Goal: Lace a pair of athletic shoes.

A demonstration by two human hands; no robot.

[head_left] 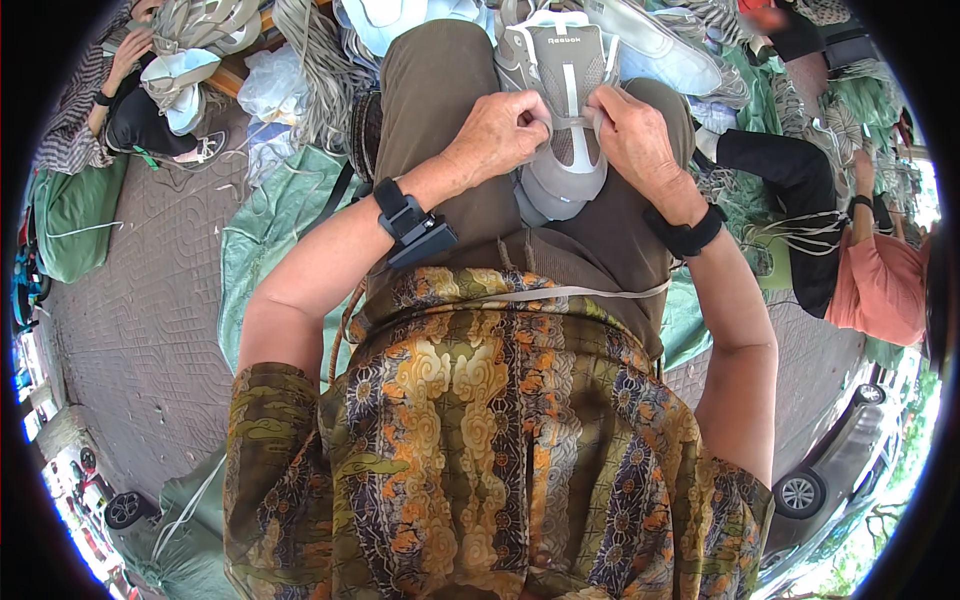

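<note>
A grey sneaker [566,190] with white trim sits between my knees, its toe toward me and its tongue standing up at the far end. My left hand [503,130] is closed in a pinch at the left of the shoe's opening. On the opposite side, my right hand [640,138] is pinched too. Between the two hands a pale shoelace [573,123] runs across the shoe's front, and both seem to grip it. The fingertips partly hide its ends. Another pale lace [590,293] lies across my lap.
Bundles of grey laces [318,70] and more shoes [665,55] are piled ahead. Green sacking [290,205] spreads beside my legs. One person [125,60] sits at the far left, another in a pink top [885,285] at the right. A parked car [835,460] stands behind right.
</note>
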